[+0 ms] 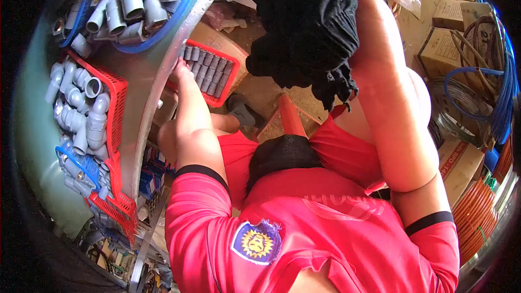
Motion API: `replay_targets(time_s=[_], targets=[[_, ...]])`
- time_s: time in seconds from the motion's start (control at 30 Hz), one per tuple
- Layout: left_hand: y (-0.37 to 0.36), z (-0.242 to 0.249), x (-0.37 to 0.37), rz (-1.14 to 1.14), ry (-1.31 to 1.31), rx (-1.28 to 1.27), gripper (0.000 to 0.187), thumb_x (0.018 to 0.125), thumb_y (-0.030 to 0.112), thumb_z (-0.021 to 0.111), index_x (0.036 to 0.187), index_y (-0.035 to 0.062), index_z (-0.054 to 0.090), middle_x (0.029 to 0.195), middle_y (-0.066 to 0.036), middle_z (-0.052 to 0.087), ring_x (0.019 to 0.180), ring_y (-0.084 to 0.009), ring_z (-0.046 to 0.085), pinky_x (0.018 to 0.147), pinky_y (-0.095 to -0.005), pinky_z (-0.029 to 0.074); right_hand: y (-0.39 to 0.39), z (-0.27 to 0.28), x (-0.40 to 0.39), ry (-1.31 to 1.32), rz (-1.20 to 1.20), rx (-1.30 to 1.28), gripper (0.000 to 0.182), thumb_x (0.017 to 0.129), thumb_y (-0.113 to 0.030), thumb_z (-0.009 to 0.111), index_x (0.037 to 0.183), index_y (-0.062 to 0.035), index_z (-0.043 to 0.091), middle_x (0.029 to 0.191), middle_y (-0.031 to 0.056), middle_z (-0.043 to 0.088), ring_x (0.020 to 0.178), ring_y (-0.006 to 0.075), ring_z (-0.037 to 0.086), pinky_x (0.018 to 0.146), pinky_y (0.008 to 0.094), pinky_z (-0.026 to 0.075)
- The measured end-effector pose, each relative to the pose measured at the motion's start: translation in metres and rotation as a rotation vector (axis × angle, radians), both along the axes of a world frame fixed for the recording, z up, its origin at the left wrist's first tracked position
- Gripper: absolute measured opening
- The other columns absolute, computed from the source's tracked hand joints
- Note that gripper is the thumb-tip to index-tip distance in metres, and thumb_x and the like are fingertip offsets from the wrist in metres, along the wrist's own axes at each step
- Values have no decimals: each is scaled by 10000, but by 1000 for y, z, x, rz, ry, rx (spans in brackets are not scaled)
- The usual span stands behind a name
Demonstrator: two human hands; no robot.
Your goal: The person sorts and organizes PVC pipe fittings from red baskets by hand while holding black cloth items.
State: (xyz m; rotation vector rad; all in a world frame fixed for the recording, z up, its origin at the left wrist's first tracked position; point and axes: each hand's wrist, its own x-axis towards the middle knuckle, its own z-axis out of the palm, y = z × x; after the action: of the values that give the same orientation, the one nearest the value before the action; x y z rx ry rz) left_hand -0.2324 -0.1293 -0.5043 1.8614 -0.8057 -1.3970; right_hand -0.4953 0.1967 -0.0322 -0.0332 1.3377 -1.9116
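Note:
A red plastic basket (232, 78) filled with rows of short grey pipe fittings (209, 70) lies beyond the table's curved edge. At its left end my left hand (182, 70) is closed on the rim, its fingertips partly hidden. A bunched black cloth garment (309, 27) with a ragged lower edge hangs high and close to the camera. My right arm reaches up to this cloth, which covers the right hand itself; the hand seems to hold it up.
On the glass-like table (142, 81) at left stand a red basket (116, 108) of grey pipe elbows and a blue-rimmed basin (187, 8) of grey fittings. Cardboard boxes (442, 49), blue hose (504, 97) and orange coiled pipe (477, 220) line the right side.

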Motion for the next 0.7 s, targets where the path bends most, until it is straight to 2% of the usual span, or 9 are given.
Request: replay_targets(time_s=[0.03,0.1,0.17,0.27,0.37,0.47,0.7], targets=[[2,2,-1,30,-34,-12,112,840,92,757,936,66,706,803,-57,689,663,-156,629,506,-238,447,0,4,2,108,39,51,180,990,-95,474,1067,-6,610,941,72,638,828,142,608,732,270,496],[-10,-11,1,50,85,60,107,848,113,758,897,90,666,807,-38,679,680,-134,627,489,-229,412,1,2,3,123,60,25,168,987,-68,470,1056,2,606,948,72,638,832,134,607,734,260,490],[-19,-23,2,57,122,93,131,849,123,761,885,99,638,808,-31,670,682,-125,620,481,-229,394,1,-7,-1,-62,22,-133,163,984,-89,484,1036,2,608,930,74,639,819,138,609,721,259,488],[-6,-12,-1,34,35,67,170,842,121,767,908,87,614,801,-36,657,665,-127,604,482,-243,394,-2,-10,-3,-258,-32,-166,167,984,-104,486,1019,1,612,909,83,641,806,149,616,706,262,484],[-3,-9,-3,21,-5,52,212,834,119,773,931,75,589,795,-42,645,647,-130,587,483,-256,394,2,-10,-4,-185,0,-219,178,982,-117,484,1015,-4,617,891,90,643,794,161,622,693,269,484],[-4,-9,-4,17,-30,47,254,827,116,778,954,63,565,789,-48,633,630,-133,570,484,-270,394,-3,-9,-5,-247,-61,-125,185,984,-117,473,1019,-3,615,891,94,644,796,166,624,697,276,486],[-9,-18,2,27,-88,8,354,809,111,792,1008,35,509,774,-61,604,589,-139,530,486,-302,394,-4,-11,-5,-253,-47,-160,189,979,-128,484,1024,3,614,884,95,646,789,170,625,703,283,488]])
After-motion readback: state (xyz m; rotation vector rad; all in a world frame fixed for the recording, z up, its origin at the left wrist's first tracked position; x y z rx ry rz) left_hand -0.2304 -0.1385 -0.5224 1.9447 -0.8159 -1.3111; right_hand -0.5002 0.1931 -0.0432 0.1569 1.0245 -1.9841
